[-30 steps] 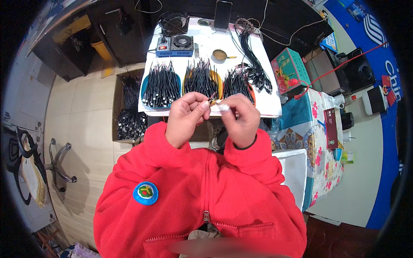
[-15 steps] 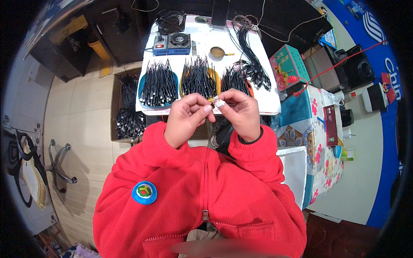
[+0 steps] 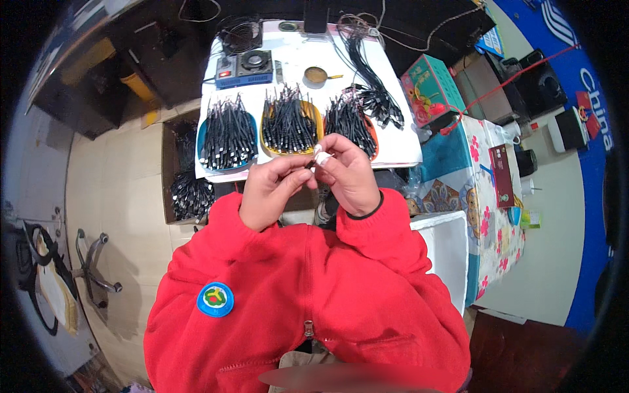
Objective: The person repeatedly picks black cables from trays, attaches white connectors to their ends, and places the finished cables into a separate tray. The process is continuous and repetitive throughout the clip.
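Fingers (image 3: 288, 190) of the left hand (image 3: 268, 193) come together just below the centre top of my frame, the thumb and forefinger pinching a small dark piece (image 3: 310, 164), too tiny for me to identify. The right hand (image 3: 347, 171) meets it there, thumb and forefinger bent close together, with white coverings (image 3: 322, 158) on their tips; I cannot tell whether it grips the piece as well. Red sleeves (image 3: 239, 226) run down from both wrists.

Just above the hands in the frame, I see three trays along the near edge of a white table (image 3: 288, 47): a blue tray (image 3: 202, 134) on the left, a yellow tray (image 3: 320, 119) in the middle and an orange tray (image 3: 375, 141) on the right, each packed with short black cables (image 3: 288, 123). Farther up, a blue device (image 3: 244, 80) stands left of a small round pan (image 3: 315, 75), while a loose bundle of long cables (image 3: 357, 59) trails down the table's right side. A green box (image 3: 432, 92) sits at upper right; at left, a carton (image 3: 168, 173) holds more black cables.
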